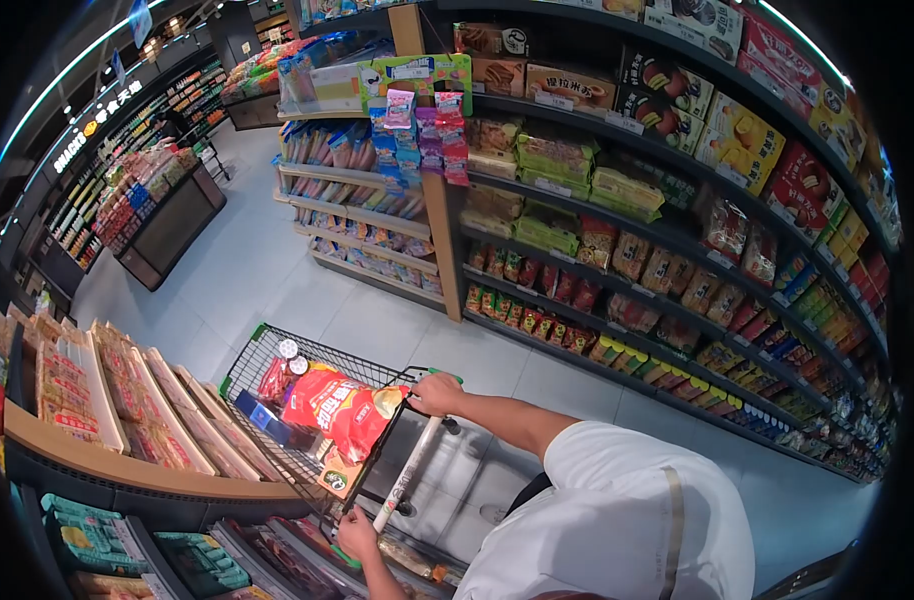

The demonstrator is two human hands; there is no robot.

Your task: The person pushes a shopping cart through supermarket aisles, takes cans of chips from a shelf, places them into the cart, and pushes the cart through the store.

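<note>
A shopping cart (pixel 249 352) with a dark wire basket and green corners stands in front of me. My right hand (pixel 437 394) is closed around the far end of its handle area, near a green end piece. My left hand (pixel 357 537) grips the near end, beside the pale handle bar (pixel 409 474). Inside the basket lies a large red and yellow snack bag (pixel 342 412). Around it are a blue box (pixel 267 418), a brown and white package (pixel 339 474), red packets (pixel 275 382) and round white lids (pixel 289 348).
Tall shelves (pixel 617 290) of packaged snacks run along the right. A slanted bakery-style rack (pixel 87 395) stands close on the left, touching distance from the cart. Ahead, tiled floor (pixel 247 255) leads past a display island (pixel 157 215) and a person (pixel 167 128) with a cart.
</note>
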